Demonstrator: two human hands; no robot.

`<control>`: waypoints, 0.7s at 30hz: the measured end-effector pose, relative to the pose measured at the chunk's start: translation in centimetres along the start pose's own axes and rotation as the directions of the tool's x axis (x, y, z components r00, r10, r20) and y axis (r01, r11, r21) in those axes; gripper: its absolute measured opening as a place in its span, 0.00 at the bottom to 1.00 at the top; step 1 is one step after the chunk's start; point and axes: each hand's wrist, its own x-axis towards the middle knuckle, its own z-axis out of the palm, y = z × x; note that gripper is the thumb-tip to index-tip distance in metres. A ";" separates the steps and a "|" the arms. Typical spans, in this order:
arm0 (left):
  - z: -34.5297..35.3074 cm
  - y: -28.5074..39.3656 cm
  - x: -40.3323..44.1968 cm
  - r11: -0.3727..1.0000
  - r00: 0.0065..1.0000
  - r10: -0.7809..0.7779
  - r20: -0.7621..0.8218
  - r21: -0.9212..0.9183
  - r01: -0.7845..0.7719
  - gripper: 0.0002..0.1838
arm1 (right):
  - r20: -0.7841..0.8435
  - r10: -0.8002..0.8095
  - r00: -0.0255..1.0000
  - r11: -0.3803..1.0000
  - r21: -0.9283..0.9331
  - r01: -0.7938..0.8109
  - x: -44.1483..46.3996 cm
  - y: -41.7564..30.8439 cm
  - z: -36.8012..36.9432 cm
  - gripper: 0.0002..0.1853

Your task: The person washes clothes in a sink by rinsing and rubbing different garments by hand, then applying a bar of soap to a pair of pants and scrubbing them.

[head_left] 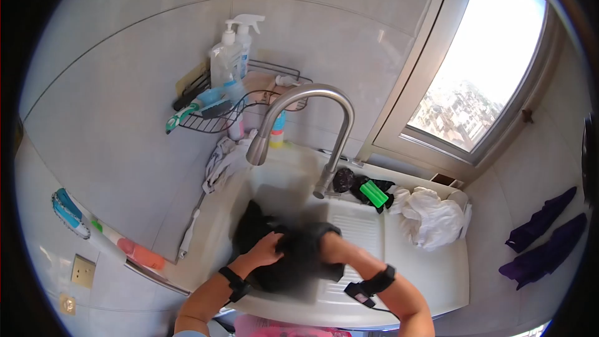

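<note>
A black cloth garment [269,276] is bunched up in the white sink basin [209,237], its right part smeared by motion. My left hand [267,250] is closed on the cloth from the left, fingertips sunk in its folds. On the other side, my right hand [336,248] grips the same cloth near the ribbed washboard slope [357,224]; dark fabric hides most of its fingers. Each wrist wears a black strap. Above the basin hangs the metal faucet [306,92], apart from both hands.
Right of the faucet lie a green soap bar [374,194] on black cloth and a white cloth bundle [430,217]. A toothbrush [189,235] and a grey cloth [223,163] rest on the left rim. The corner wire rack [209,123] holds bottles and brushes.
</note>
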 end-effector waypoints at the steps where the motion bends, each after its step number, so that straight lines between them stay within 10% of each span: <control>1: 0.6 -0.8 0.8 0.986 0.994 -0.105 0.020 -0.128 0.107 0.21 | -0.057 0.082 0.995 0.992 0.096 -0.076 -0.6 2.0 -0.7 0.15; 3: -2.3 1.8 1.3 0.975 0.995 -0.100 -0.027 -0.204 0.092 0.17 | -0.545 0.080 0.835 0.875 0.440 0.203 -1.7 6.4 -1.0 0.11; 4: -3.4 1.9 1.1 0.963 0.994 -0.104 -0.045 -0.253 0.089 0.16 | -0.616 0.025 0.787 0.931 0.302 0.207 -3.2 6.1 -3.0 0.09; 5: -4.2 1.5 0.9 0.950 0.991 -0.113 -0.067 -0.301 0.088 0.15 | -0.672 -0.046 0.739 0.967 0.155 0.201 -4.6 5.3 -5.9 0.08; 10: -4.3 -3.6 -3.5 0.932 0.902 -0.352 0.251 0.179 0.314 0.17 | -0.674 0.333 0.660 0.810 0.563 0.166 -8.2 6.4 -9.9 0.07; 14: -4.6 -3.4 -2.9 0.807 0.861 -0.381 0.338 0.575 0.132 0.20 | -0.799 0.085 0.595 0.966 0.212 0.145 -6.5 5.8 -7.1 0.13; 16: -6.8 1.9 0.6 0.994 0.996 0.085 -0.038 0.070 -0.082 0.25 | -0.775 -0.022 0.631 0.946 0.188 0.264 -5.3 4.7 -5.5 0.15; 18: -8.9 10.0 3.9 0.873 0.985 -0.085 -0.152 -0.488 0.000 0.22 | -0.749 -0.107 0.654 0.920 0.175 0.351 -4.0 2.9 -3.6 0.16; 21: -7.9 11.1 6.9 0.961 0.998 -0.046 -0.044 -0.275 0.032 0.14 | -0.744 -0.132 0.655 0.927 0.142 0.347 -3.3 0.6 -1.6 0.18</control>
